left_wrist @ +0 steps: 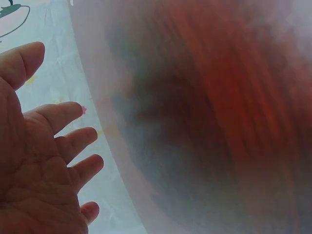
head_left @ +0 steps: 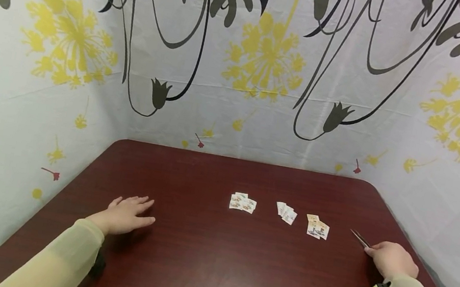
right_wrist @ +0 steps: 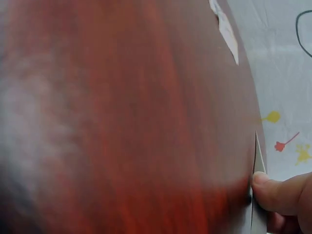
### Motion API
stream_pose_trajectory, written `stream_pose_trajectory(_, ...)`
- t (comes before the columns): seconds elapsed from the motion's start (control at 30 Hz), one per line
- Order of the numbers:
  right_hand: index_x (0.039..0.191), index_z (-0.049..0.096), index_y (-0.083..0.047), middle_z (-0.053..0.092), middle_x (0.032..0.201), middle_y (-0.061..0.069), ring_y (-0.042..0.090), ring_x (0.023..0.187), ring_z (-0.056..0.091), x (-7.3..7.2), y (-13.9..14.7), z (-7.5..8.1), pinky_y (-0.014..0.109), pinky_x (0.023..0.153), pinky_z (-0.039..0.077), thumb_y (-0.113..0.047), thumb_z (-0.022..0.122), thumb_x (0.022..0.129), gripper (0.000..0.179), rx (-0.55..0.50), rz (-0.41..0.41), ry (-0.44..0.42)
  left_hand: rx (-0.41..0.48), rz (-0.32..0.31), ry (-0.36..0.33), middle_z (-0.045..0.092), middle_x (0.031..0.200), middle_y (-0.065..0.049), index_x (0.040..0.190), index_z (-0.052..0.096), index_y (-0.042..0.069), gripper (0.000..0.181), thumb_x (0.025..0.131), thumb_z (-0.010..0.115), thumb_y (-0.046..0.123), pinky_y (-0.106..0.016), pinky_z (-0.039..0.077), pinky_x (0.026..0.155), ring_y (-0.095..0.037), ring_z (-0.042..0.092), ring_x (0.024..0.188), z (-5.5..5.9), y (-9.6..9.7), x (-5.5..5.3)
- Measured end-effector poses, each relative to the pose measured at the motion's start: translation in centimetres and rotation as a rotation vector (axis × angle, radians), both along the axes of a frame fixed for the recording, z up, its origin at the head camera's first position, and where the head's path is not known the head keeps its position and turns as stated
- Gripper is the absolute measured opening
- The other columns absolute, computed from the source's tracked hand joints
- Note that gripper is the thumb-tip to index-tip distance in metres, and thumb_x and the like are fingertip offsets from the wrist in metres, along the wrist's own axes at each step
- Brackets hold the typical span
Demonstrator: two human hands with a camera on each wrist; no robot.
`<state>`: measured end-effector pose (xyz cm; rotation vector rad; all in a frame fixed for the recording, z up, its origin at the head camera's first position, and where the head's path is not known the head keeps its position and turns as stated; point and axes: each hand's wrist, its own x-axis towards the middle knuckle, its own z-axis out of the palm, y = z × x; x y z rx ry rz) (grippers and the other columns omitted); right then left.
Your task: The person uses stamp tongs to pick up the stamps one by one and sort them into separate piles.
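My left hand [head_left: 123, 216] is held palm down over the left part of the table, fingers spread and nothing in its grasp. The left wrist view shows its palm [left_wrist: 39, 165] with the fingers extended. At the right side, my right hand [head_left: 395, 261] pinches a pair of metal tweezers [head_left: 359, 238] between thumb and fingers, tips pointing away to the upper left. In the right wrist view the thumb presses on one arm of the tweezers [right_wrist: 258, 161]. Nearest to their tips lies a group of small printed paper pieces [head_left: 317, 227], orange and white, partly overlapping.
Two more clusters of small white printed papers lie farther left, one in the middle [head_left: 286, 213] and one beyond it [head_left: 242, 202]. The dark red wooden table [head_left: 212, 260] has rounded far corners. Patterned white cloth [head_left: 258, 133] hangs around its back and sides.
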<state>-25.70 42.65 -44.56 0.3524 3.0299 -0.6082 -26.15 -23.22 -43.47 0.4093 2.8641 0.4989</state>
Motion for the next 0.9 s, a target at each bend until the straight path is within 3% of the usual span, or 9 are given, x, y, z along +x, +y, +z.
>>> stream_pose_trajectory(0.17, 0.114, 0.068, 0.001, 0.059, 0.118, 0.029, 0.051, 0.098, 0.054, -0.1, -0.1, -0.2, 0.058, 0.070, 0.039, -0.044, 0.064, 0.088, 0.052, 0.005, -0.001, -0.013, -0.042, 0.036, -0.008, 0.026, 0.154, -0.023, 0.149, 0.034, 0.006, 0.074, 0.095, 0.049, 0.054, -0.070, 0.005, 0.106, -0.048, 0.020, 0.139, 0.1, -0.2, -0.6)
stream_pose_trajectory(0.33, 0.117, 0.064, 0.002, 0.059, 0.119, 0.029, 0.049, 0.096, 0.056, -0.2, -0.1, 0.1, 0.057, 0.067, 0.039, -0.056, 0.058, 0.088, 0.066, 0.003, -0.024, -0.014, -0.108, 0.120, -0.037, 0.016, 0.155, -0.026, 0.152, 0.027, 0.007, 0.082, 0.094, 0.044, 0.062, -0.072, -0.001, 0.104, -0.053, 0.012, 0.139, 0.2, -0.6, -0.9)
stream_pose_trajectory(0.47, 0.123, 0.060, 0.003, 0.056, 0.123, 0.030, 0.050, 0.099, 0.055, -0.2, -1.3, 0.9, 0.053, 0.064, 0.042, -0.065, 0.048, 0.089, 0.077, 0.016, -0.040, 0.046, -0.101, 0.168, -0.042, 0.010, 0.155, -0.030, 0.153, 0.024, 0.006, 0.087, 0.092, 0.042, 0.066, -0.073, -0.005, 0.102, -0.055, 0.008, 0.138, 0.5, -0.8, -1.1)
stream_pose_trajectory(0.57, 0.128, 0.058, 0.003, 0.052, 0.128, 0.031, 0.052, 0.108, 0.051, -0.2, -3.2, 2.0, 0.056, 0.069, 0.043, -0.068, 0.044, 0.089, 0.082, 0.024, 0.022, 0.101, -0.098, 0.170, -0.020, 0.009, 0.155, -0.030, 0.153, 0.024, 0.007, 0.088, 0.091, 0.042, 0.068, -0.074, -0.006, 0.101, -0.055, 0.006, 0.138, 0.8, -0.8, -1.2)
stream_pose_trajectory(0.67, 0.132, 0.055, 0.001, 0.050, 0.133, 0.031, 0.053, 0.118, 0.044, -0.3, -5.4, 3.1, 0.061, 0.079, 0.042, -0.069, 0.043, 0.090, 0.083, 0.016, 0.134, 0.145, -0.115, 0.148, 0.018, 0.011, 0.156, -0.027, 0.153, 0.024, 0.008, 0.086, 0.092, 0.042, 0.066, -0.074, -0.005, 0.101, -0.053, 0.008, 0.139, 1.2, -0.4, -1.1)
stream_pose_trajectory(0.9, 0.132, 0.058, -0.005, 0.056, 0.132, 0.020, 0.042, 0.122, 0.048, 0.6, -10.4, 4.9, 0.059, 0.092, 0.040, -0.056, 0.054, 0.093, 0.065, -0.002, 0.382, 0.292, -0.129, 0.057, 0.110, 0.014, 0.158, -0.020, 0.153, 0.025, 0.013, 0.082, 0.092, 0.046, 0.063, -0.073, -0.004, 0.103, -0.048, 0.010, 0.141, 2.6, 1.4, -0.5)
